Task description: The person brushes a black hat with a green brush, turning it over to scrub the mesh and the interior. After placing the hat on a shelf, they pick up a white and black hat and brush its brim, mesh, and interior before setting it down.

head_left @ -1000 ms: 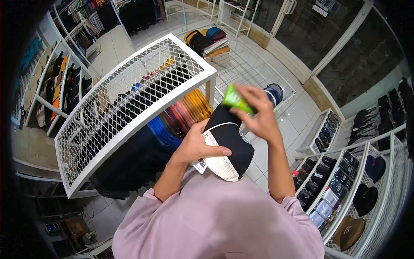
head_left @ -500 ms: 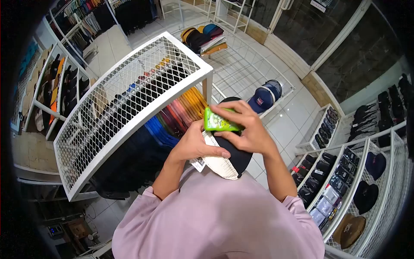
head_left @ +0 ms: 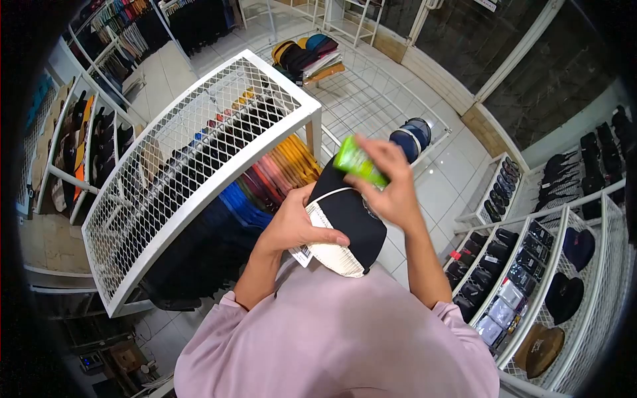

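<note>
Right hand [head_left: 391, 182] has shifted the green item [head_left: 358, 161] away from the left hand [head_left: 295, 225], toward the black cap's [head_left: 355, 222] far end. Fingers are clamped on it, too blurry to tell if it's touching fabric. Left hand's pinching the cap's pale band [head_left: 332, 255], probably for steadiness, held close over the lap, beside the mesh rack [head_left: 199, 192].

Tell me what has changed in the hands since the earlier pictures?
The right hand slid the green item in toward the left hand, then back outward, away from it. Nothing was let go; the left hand still grips the black cap.
</note>
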